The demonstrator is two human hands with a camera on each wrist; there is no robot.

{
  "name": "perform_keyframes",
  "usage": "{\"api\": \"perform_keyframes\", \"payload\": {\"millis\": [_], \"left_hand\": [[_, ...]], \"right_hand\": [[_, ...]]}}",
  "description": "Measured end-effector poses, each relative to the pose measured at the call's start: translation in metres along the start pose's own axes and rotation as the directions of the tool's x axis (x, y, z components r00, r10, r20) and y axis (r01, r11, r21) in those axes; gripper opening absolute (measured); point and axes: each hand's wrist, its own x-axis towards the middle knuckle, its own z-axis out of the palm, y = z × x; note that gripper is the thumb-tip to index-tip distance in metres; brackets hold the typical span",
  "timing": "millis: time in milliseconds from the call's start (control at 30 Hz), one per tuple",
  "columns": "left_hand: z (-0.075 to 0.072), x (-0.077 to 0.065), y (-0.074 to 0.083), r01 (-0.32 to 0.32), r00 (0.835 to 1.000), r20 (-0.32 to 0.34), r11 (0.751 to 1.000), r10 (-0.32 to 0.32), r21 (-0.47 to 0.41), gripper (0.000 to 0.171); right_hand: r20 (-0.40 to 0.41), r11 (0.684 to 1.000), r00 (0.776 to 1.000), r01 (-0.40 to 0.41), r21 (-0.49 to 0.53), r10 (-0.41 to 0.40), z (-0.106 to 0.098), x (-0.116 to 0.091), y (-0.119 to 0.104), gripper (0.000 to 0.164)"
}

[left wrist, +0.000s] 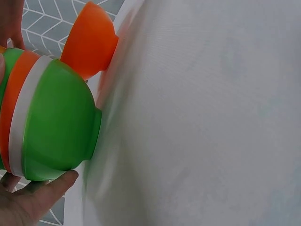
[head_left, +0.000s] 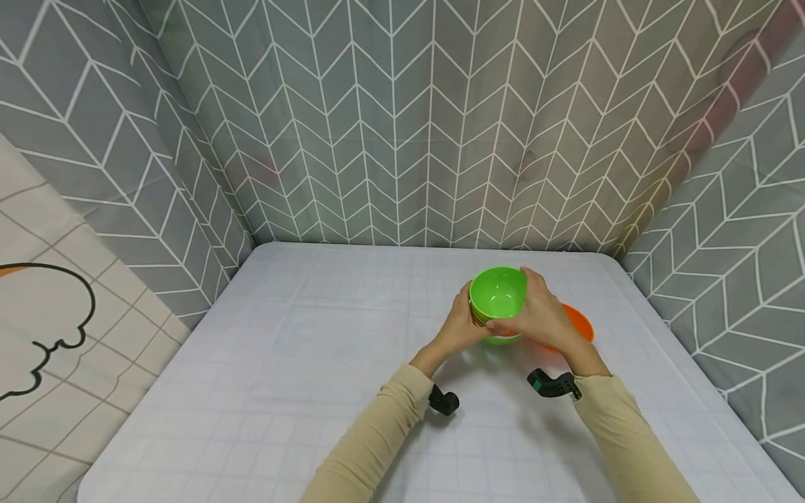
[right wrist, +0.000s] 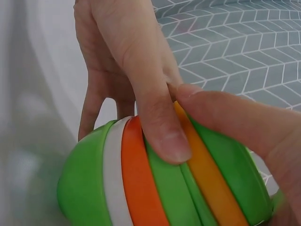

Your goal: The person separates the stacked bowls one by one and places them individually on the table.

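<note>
Both hands hold a nested stack of bowls upright over the right part of the table. A bright green bowl (head_left: 499, 292) tops the stack, its inside bare. Below it, the right wrist view shows a yellow-orange bowl (right wrist: 211, 174), more green rims, an orange bowl (right wrist: 141, 174) and a white bowl (right wrist: 115, 174). The lowest is a green bowl (left wrist: 61, 122), its foot close over the tabletop. My left hand (head_left: 455, 325) grips the stack's left side. My right hand (head_left: 544, 311) wraps the right side, thumb across the front.
A separate orange bowl (head_left: 580, 323) stands on the table just right of the stack, partly hidden by the right forearm. The white-covered table (head_left: 302, 391) spreads out to the left. Patterned grey curtains (head_left: 390, 126) hang behind it and along both sides.
</note>
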Motion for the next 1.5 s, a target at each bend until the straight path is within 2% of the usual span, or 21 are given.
{"api": "perform_keyframes", "payload": {"millis": [367,633,967,1133,1367,1500], "left_hand": [[0.001,-0.002,0.001,0.064,0.997,0.032,0.998,-0.064,-0.007,0.105],[0.0,-0.002,0.001,0.044,0.999,0.03,0.999,-0.043,-0.012,0.106],[0.0,-0.002,0.001,0.04,0.998,0.046,0.999,-0.04,-0.014,0.104],[0.002,-0.002,0.001,0.059,0.997,0.055,0.998,-0.056,-0.037,0.102],[0.003,0.0,-0.001,0.026,0.998,0.058,0.997,-0.021,-0.072,0.098],[0.003,0.0,-0.002,0.031,0.998,0.055,0.996,-0.027,-0.082,0.099]], "right_hand": [[-0.023,0.999,1.0,0.017,0.041,-0.017,0.003,0.002,0.005,0.117],[-0.031,0.993,0.999,0.03,0.118,-0.027,0.005,0.002,0.008,0.114],[-0.078,0.992,0.995,0.067,0.105,-0.059,0.004,0.004,0.007,0.108],[-0.076,0.993,0.997,0.037,0.115,-0.029,-0.003,0.002,0.003,0.113],[-0.085,0.986,0.996,0.004,0.164,0.01,-0.019,-0.005,-0.006,0.115],[-0.092,0.985,0.996,-0.001,0.172,0.017,-0.027,-0.012,-0.009,0.113]]}}
